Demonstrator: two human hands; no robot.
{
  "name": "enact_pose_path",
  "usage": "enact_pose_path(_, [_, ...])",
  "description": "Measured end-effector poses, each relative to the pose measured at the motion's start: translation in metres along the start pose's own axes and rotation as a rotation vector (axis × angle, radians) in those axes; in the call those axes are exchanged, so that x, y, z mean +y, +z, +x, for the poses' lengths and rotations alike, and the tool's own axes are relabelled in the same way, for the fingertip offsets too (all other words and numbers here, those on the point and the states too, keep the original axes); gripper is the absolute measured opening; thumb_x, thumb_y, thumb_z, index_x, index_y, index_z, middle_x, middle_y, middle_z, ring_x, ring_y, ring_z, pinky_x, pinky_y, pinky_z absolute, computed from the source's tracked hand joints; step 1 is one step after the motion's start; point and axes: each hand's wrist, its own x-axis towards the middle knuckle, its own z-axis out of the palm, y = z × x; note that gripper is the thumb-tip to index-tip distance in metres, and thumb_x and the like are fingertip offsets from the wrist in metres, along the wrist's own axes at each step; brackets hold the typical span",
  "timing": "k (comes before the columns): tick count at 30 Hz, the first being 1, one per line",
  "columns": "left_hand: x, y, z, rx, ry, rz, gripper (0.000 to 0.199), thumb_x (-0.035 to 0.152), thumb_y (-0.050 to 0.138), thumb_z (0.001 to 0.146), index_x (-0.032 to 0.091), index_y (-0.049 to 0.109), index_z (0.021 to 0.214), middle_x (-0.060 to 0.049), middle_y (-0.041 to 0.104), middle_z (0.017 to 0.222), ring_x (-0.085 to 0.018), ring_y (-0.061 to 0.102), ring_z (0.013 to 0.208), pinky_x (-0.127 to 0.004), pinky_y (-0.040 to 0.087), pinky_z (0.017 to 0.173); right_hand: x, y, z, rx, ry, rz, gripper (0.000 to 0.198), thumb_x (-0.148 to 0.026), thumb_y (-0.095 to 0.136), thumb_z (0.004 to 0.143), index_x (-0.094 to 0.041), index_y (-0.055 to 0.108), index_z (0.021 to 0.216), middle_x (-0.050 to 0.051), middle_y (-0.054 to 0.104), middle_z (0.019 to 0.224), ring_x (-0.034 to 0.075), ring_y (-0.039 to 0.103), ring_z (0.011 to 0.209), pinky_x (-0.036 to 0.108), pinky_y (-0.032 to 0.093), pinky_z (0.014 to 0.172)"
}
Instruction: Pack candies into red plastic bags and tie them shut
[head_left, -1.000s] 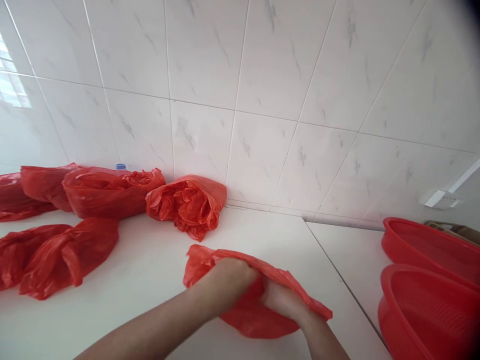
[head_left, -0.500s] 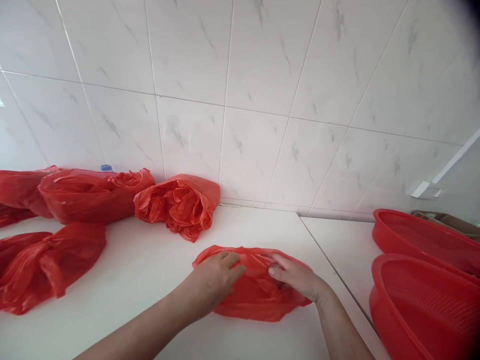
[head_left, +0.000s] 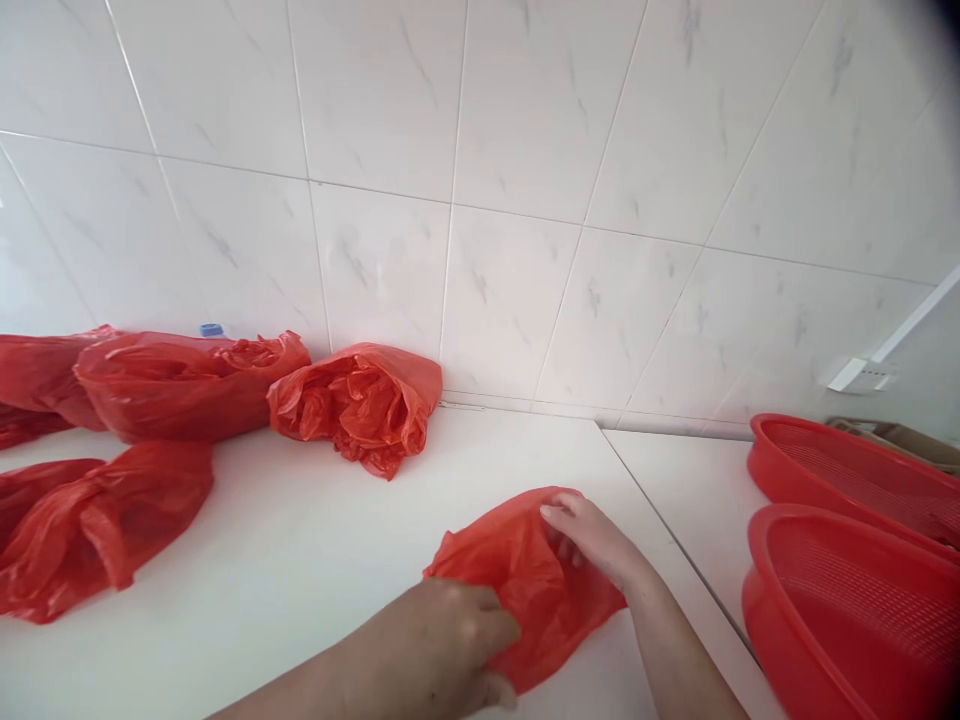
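Observation:
A crumpled red plastic bag [head_left: 529,590] lies on the white table in front of me. My left hand [head_left: 469,640] is at its near left side, fingers curled and thumb apart, with the bag's near edge between them. My right hand [head_left: 592,535] grips the bag's far right part, its fingers bent into the film and partly hidden by it.
Several bunched red plastic bags [head_left: 187,385] lie at the left along the tiled wall [head_left: 375,120]. Two red perforated baskets [head_left: 780,600] stand at the right, past a seam in the table [head_left: 315,560]. A blue cap [head_left: 211,329] shows behind the bags.
My left hand has moved nearer and slightly right. The red bag has swung from lying crosswise to slanting, its near edge lower. My right hand has barely shifted.

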Motion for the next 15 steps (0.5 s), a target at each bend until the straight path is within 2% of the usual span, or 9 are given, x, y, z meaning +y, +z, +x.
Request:
enact_pose_path(2, [0.000,-0.005,0.003,0.007,0.007,0.079,0.009,0.020,0.056,0.085,0.021,0.058,0.077,0.001,0.063,0.077,-0.015,0.059,0.065,-0.027,0.045,0.056,-0.010,0.001,-0.006,0.037,-0.039,-0.045,0.029,-0.050,0.050,0.082,-0.021,0.054,0.086,-0.001,0.058,0.079,0.012,0.054,0.066,0.026,0.041,0.061])
enact_pose_path(5, [-0.008,-0.004,0.010,0.001,-0.051,0.214,0.023,0.003,0.045,0.080,0.022,0.058,0.080,0.000,0.064,0.080,-0.016,0.059,0.066,-0.026,0.043,0.055,-0.020,0.009,-0.013,-0.001,-0.135,-0.142,0.023,-0.046,0.056,0.078,-0.023,0.057,0.080,-0.002,0.056,0.075,0.012,0.050,0.065,0.024,0.036,0.056])
enact_pose_path(7, [-0.017,0.002,0.012,-0.025,-0.110,0.256,0.020,0.008,0.052,0.078,0.023,0.061,0.087,-0.002,0.067,0.091,-0.021,0.062,0.082,-0.030,0.047,0.068,-0.022,0.018,-0.016,-0.111,-0.175,-0.270,0.020,-0.041,0.061,0.073,-0.026,0.061,0.086,-0.002,0.060,0.080,0.013,0.053,0.068,0.024,0.036,0.054])
enact_pose_path(8, [-0.023,0.005,0.013,-0.029,-0.154,0.276,0.020,0.013,0.059,0.075,0.023,0.063,0.092,-0.006,0.067,0.101,-0.026,0.061,0.094,-0.037,0.048,0.076,-0.022,0.024,-0.017,-0.160,-0.169,-0.342,0.022,-0.036,0.062,0.070,-0.028,0.062,0.091,-0.002,0.062,0.083,0.014,0.055,0.069,0.024,0.036,0.053])
enact_pose_path(9, [-0.029,0.007,0.013,-0.030,-0.203,0.297,0.025,0.019,0.066,0.071,0.022,0.064,0.096,-0.010,0.065,0.110,-0.033,0.058,0.104,-0.045,0.047,0.082,-0.021,0.029,-0.017,-0.195,-0.146,-0.405,0.028,-0.030,0.062,0.067,-0.030,0.062,0.095,-0.001,0.064,0.084,0.015,0.057,0.069,0.024,0.036,0.052])
enact_pose_path(11, [-0.040,0.010,0.012,-0.023,-0.296,0.341,0.040,0.026,0.075,0.062,0.020,0.066,0.100,-0.017,0.060,0.121,-0.044,0.051,0.112,-0.060,0.042,0.084,-0.020,0.037,-0.017,-0.222,-0.089,-0.492,0.041,-0.022,0.059,0.063,-0.033,0.060,0.103,-0.001,0.066,0.082,0.016,0.057,0.062,0.025,0.034,0.047])
enact_pose_path(13, [-0.046,0.008,0.011,-0.004,-0.329,0.369,0.039,0.027,0.076,0.062,0.019,0.066,0.099,-0.019,0.059,0.122,-0.045,0.052,0.110,-0.061,0.043,0.080,-0.019,0.040,-0.017,-0.224,-0.077,-0.520,0.049,-0.017,0.057,0.061,-0.034,0.059,0.107,-0.001,0.067,0.083,0.016,0.056,0.057,0.025,0.033,0.045])
enact_pose_path(15, [-0.047,0.004,0.010,0.024,-0.298,0.379,0.027,0.024,0.071,0.068,0.019,0.066,0.094,-0.017,0.062,0.116,-0.039,0.055,0.106,-0.054,0.045,0.079,-0.020,0.040,-0.019,-0.219,-0.094,-0.537,0.052,-0.016,0.056,0.060,-0.035,0.059,0.108,-0.002,0.067,0.088,0.017,0.058,0.060,0.026,0.034,0.046])
